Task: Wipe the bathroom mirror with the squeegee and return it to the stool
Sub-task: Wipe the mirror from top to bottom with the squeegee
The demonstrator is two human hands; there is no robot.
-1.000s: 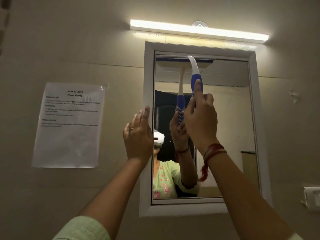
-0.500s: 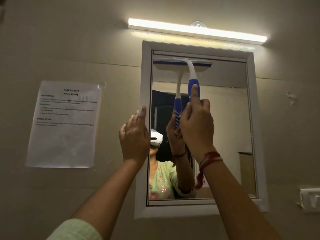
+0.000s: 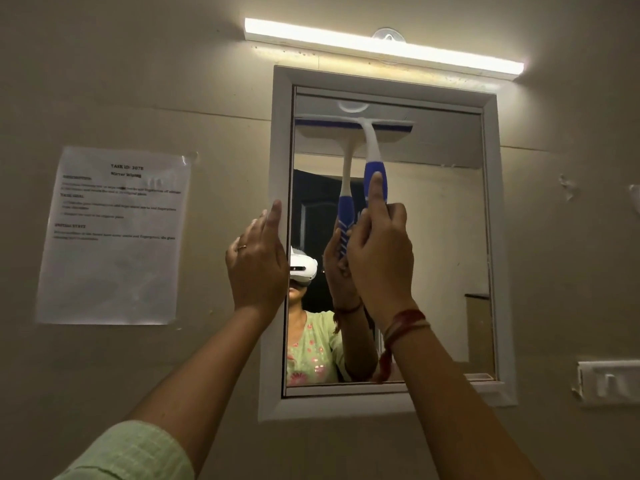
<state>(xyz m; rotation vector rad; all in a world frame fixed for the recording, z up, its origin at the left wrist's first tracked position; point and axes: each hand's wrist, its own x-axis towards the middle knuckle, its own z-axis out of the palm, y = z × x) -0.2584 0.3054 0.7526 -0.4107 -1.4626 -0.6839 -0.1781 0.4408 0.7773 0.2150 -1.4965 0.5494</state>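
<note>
The right hand (image 3: 379, 258) grips the squeegee (image 3: 374, 157), its blade near the top of the mirror (image 3: 436, 237). The left hand (image 3: 258, 261), fingers straight, touches the frame. Best to pull straight down, pressing evenly.

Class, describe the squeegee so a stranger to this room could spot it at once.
Find the white-framed mirror under the lit strip light. Near the top of its glass is the squeegee, wide blade level, handle running down into the right hand. It is the only blue-and-white tool; the twin beside it is just its reflection.
</note>
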